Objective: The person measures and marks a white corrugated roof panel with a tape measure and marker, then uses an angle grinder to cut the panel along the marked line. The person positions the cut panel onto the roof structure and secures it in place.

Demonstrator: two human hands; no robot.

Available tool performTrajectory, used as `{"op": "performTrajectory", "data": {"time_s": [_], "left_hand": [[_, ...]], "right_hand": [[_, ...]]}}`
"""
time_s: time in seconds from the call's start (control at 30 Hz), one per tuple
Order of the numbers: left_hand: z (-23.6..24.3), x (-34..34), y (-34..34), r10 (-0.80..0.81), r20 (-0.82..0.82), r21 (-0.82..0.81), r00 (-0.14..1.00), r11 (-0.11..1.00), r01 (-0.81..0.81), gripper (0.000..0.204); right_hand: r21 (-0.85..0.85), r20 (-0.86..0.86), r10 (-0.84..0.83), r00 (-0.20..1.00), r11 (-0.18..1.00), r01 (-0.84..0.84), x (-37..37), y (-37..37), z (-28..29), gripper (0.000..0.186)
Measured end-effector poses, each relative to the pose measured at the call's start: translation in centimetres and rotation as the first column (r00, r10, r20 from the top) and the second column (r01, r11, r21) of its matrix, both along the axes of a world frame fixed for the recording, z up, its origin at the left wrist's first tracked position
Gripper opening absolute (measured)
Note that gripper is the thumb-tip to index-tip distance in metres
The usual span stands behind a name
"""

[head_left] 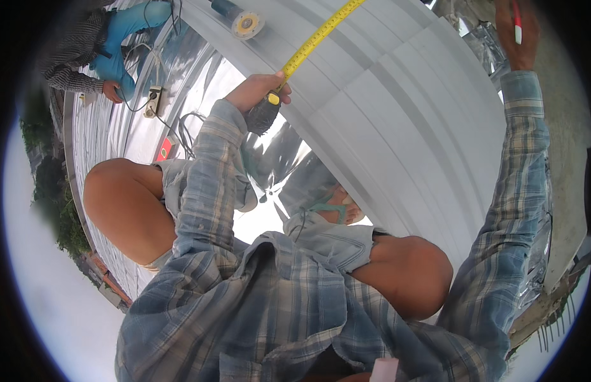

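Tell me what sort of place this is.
Probably a rooftop building site: shiny foil sheeting over a roof, stacked white panels, treetops below. The left hand holds a tape measure; the right hand a marker.

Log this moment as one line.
left hand: grips tape measure, yellow blade out | right hand: holds red-white marker | surface: white panels
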State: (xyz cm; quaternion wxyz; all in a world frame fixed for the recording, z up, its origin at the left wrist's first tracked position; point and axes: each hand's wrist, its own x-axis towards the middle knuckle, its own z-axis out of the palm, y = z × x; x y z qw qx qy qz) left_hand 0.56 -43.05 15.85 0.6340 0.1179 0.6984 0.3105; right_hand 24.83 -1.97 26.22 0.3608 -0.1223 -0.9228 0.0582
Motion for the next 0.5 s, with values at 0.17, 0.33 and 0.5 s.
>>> {"op": "performTrajectory", "data": {"time_s": [0.17,0.33,0.5], "left_hand": [[-1.7,4.3,-11.6,0.07,-0.295,-0.117,0.953,0.987,-0.109,0.044],[-8.3,9.5,-15.7,0.618,-0.073,0.01,0.783,0.785,-0.619,0.046],[-9.6,14.3,-14.0,0.797,0.106,0.047,0.594,0.593,-0.804,0.042]], "right_hand": [[-0.876,-0.201,-0.011,0.979,0.45,-0.175,-0.7,-21.1,-9.9,0.032],[-0.963,0.055,-0.163,0.985,0.252,0.095,0.8,-28.5,-16.0,0.023],[-0.827,0.153,-0.18,0.972,0.514,0.226,1.8,-30.8,-17.5,0.016]]}}
